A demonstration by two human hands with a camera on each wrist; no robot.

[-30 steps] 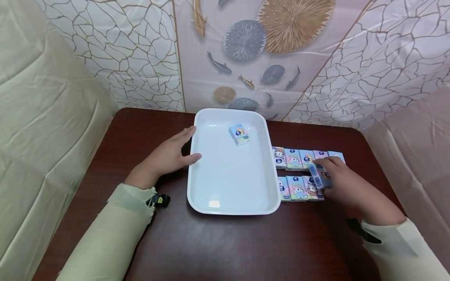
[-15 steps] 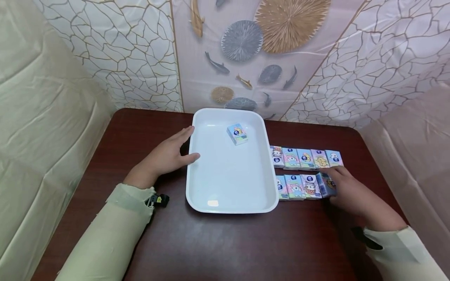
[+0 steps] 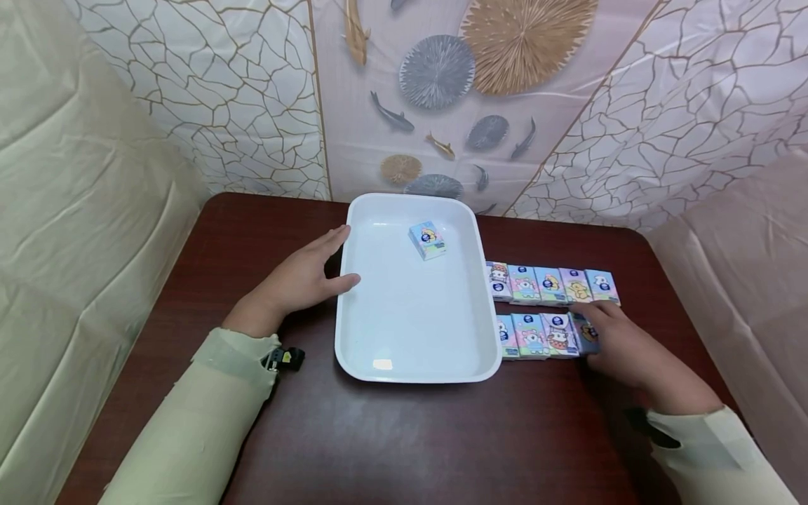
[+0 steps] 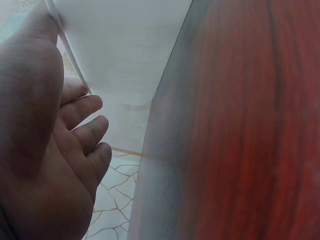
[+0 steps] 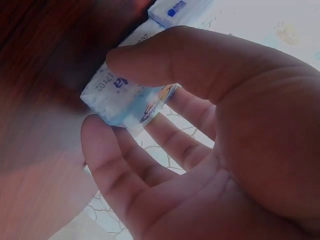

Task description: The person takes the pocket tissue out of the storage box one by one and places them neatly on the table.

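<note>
At the left side of the white tray [image 3: 416, 315], my left hand [image 3: 299, 279] rests its fingertips and thumb on the rim, fingers extended. My right hand [image 3: 621, 347] holds a small blue tissue pack [image 3: 586, 335] at the right end of the nearer row. In the right wrist view the thumb lies across the printed side of this pack [image 5: 115, 95], with fingers around its other sides. Its left side meets a pink tissue pack [image 3: 559, 335] with a cartoon animal. Another tissue pack [image 3: 428, 240] lies slightly turned inside the tray, toward the far end.
Behind the nearer row runs a second row of several pastel tissue packs [image 3: 549, 285], right of the tray. The tray's right rim partly covers both rows' left ends. All stand on a dark red-brown table [image 3: 410, 442], with a patterned cloth [image 3: 252, 105] hanging behind.
My right hand has brought the blue tissue pack down from above the rows to the nearer row's right end, then slightly left against its neighbour. The left hand stays on the tray rim.
</note>
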